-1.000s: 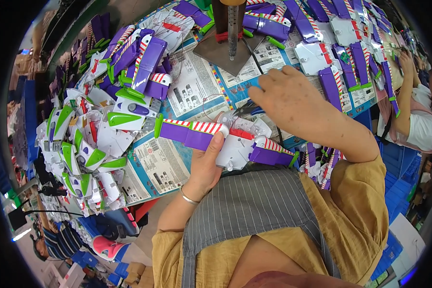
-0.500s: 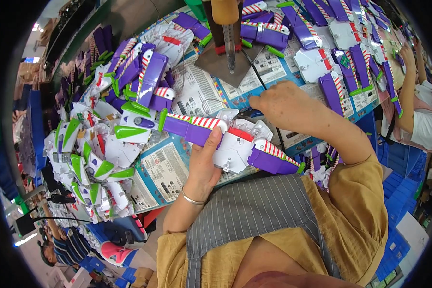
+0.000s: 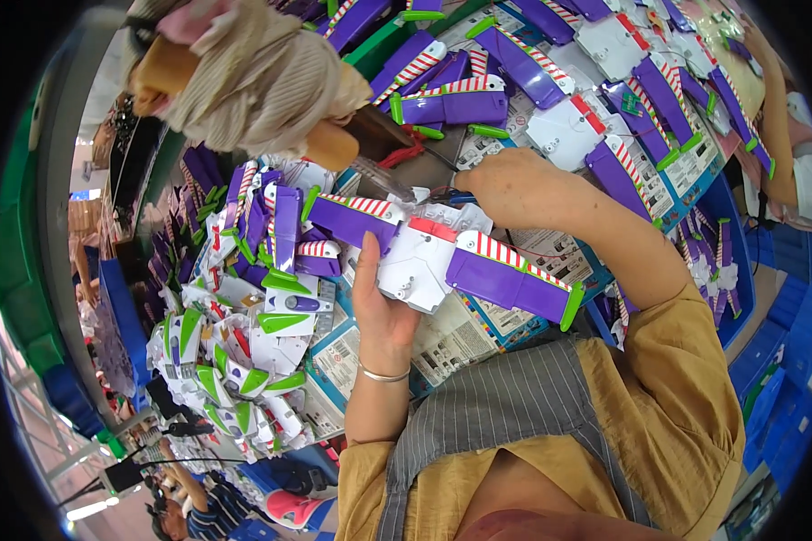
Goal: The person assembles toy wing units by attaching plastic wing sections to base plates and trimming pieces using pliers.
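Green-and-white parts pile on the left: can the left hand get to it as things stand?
Probably not right away: the left hand is holding the purple-and-white wing assembly. The pile lies close beside it, nothing between.

Single head-worn fisheye view, looking steeply down and slightly forward from above the wearer's chest onto a cluttered worktable [image 3: 442,171]. The left hand [image 3: 383,311] and right hand [image 3: 514,185] sit close to the lens, near picture centre, forearms entering from the lower edge. Straight edges bow toward the dark circular rim. No second view is present.
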